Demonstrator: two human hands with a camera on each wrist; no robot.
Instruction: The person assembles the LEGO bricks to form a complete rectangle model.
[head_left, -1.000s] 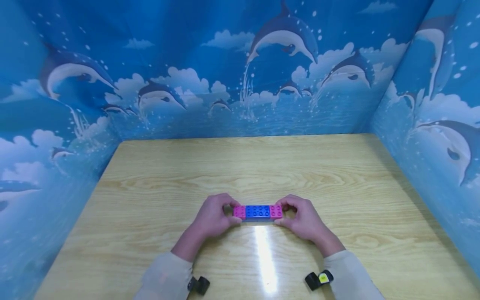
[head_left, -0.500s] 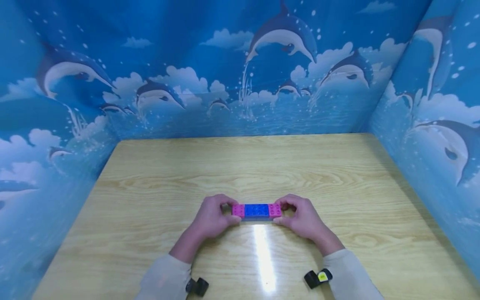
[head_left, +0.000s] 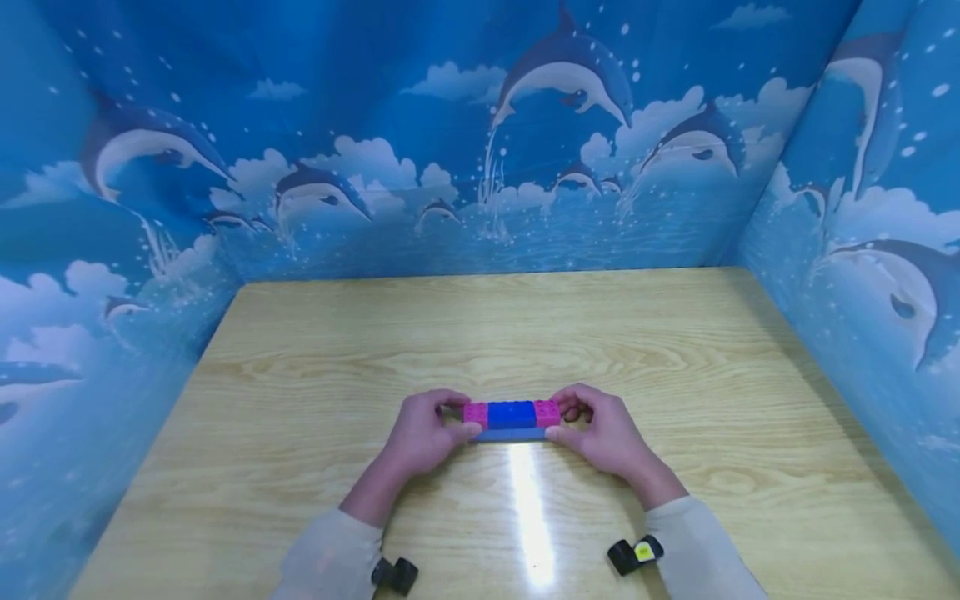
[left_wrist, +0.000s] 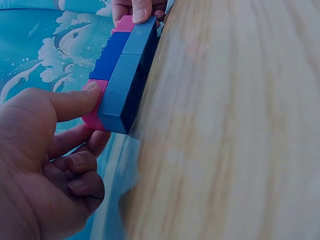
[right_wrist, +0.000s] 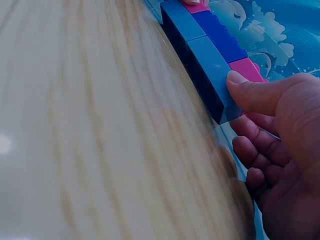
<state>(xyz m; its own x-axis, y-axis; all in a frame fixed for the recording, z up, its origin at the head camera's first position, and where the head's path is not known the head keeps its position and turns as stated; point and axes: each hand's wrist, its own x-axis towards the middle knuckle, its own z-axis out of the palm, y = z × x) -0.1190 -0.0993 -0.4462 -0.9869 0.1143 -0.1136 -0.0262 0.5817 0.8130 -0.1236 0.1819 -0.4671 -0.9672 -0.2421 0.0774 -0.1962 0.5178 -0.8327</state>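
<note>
A bar of joined toy building bricks [head_left: 512,415] is held level between my hands. Its upper row has a dark blue brick [right_wrist: 220,35] with a pink brick at each end; two lighter blue bricks [left_wrist: 120,85] sit end to end below. My left hand [head_left: 427,432] pinches the left end, its thumb on the front of the pink brick [left_wrist: 95,120]. At the opposite end, my right hand [head_left: 603,433] grips between thumb and fingers, thumb near the seam of the pink brick [right_wrist: 247,70] and the lighter blue one. The wrist views show the bar's underside tipped off the table.
A wood-grain table [head_left: 337,350] lies under both hands, with a bright light reflection in front of the bricks. Blue dolphin-print curtains [head_left: 420,200] stand along the back and both sides. Each wrist wears a small black device [head_left: 396,575].
The brick bar has tilted, so its studded top faces farther away and its lighter blue front side shows more. Both hands keep their hold and have barely shifted.
</note>
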